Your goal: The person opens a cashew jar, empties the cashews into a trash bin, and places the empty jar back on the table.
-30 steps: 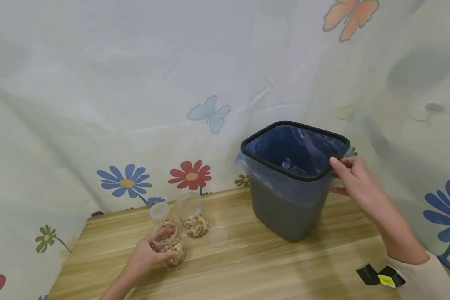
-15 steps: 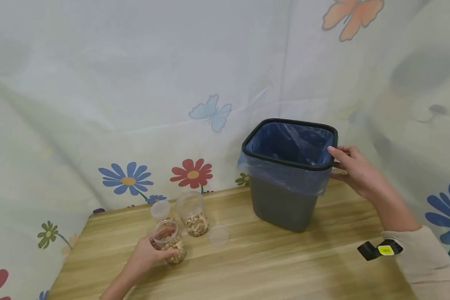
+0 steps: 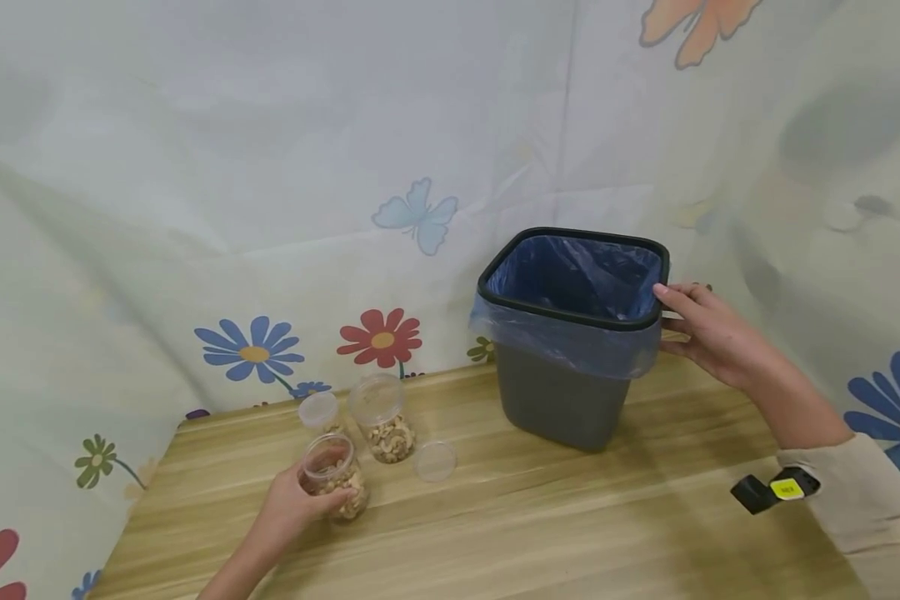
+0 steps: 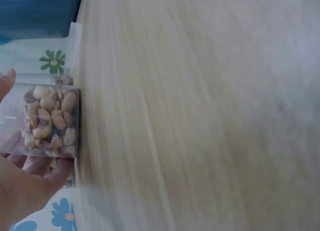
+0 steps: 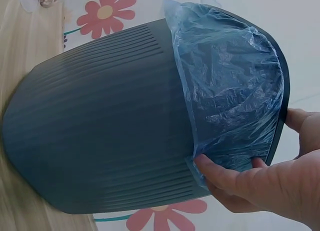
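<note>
My left hand (image 3: 292, 500) grips an uncapped clear plastic jar (image 3: 337, 477) with nuts inside, standing on the table. In the left wrist view, thumb and fingers lie on opposite sides of the jar's wall, and the nuts (image 4: 50, 116) show through it. At the right, my right hand (image 3: 712, 333) holds a dark grey trash can (image 3: 558, 392) by its rim, thumb at the top edge and fingers outside. A blue plastic bag (image 5: 230, 81) lines the can and hangs over its outside; the right wrist view shows fingers pressing against this overhang.
Behind the held jar stand a larger clear jar (image 3: 382, 421) part filled with nuts and a small lidded jar (image 3: 319, 410). A clear round lid (image 3: 435, 461) lies flat on the wooden table (image 3: 495, 533). Flower-printed cloth (image 3: 270, 167) encloses the table's back and sides.
The trash can has turned and shifted slightly back, with my right hand staying on its rim. My left hand and its jar have stayed in place.
</note>
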Tool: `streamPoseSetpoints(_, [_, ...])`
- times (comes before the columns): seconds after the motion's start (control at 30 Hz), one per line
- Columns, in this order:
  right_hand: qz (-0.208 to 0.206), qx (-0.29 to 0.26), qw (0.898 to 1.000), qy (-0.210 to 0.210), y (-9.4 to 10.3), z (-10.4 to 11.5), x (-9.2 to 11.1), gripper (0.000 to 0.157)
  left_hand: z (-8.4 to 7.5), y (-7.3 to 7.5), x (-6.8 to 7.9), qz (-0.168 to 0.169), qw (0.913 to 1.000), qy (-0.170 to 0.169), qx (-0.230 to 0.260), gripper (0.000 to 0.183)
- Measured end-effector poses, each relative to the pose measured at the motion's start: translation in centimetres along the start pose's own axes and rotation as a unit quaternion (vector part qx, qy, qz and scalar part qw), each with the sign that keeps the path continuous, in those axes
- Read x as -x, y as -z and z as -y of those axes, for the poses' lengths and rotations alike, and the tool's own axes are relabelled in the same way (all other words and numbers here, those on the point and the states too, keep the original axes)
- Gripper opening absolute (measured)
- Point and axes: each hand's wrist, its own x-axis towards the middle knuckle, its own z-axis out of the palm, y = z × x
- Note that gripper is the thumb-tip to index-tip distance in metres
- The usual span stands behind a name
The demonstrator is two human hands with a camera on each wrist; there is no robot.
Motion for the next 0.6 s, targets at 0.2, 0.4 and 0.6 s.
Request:
streamPoseSetpoints(0.2, [-0.002,0.0,1.0,-0.003,0.1,0.1,-0.2,0.076,-1.7,0.8,1.2,-0.023,0.9997,0.005,-0.011,0.064])
streamPoseSetpoints(0.4, [-0.024,0.065,0.998,-0.012,0.2,0.4,-0.1,0.081,-5.1,1.9,2.2,-0.009,0.9989,-0.041,0.02,0.064])
streamPoseSetpoints(0.6, [-0.036,0.095,0.995,-0.008,0.1,0.2,0.0,0.079,-9.4,2.7,2.5,0.005,0.9964,-0.081,0.024,0.064])
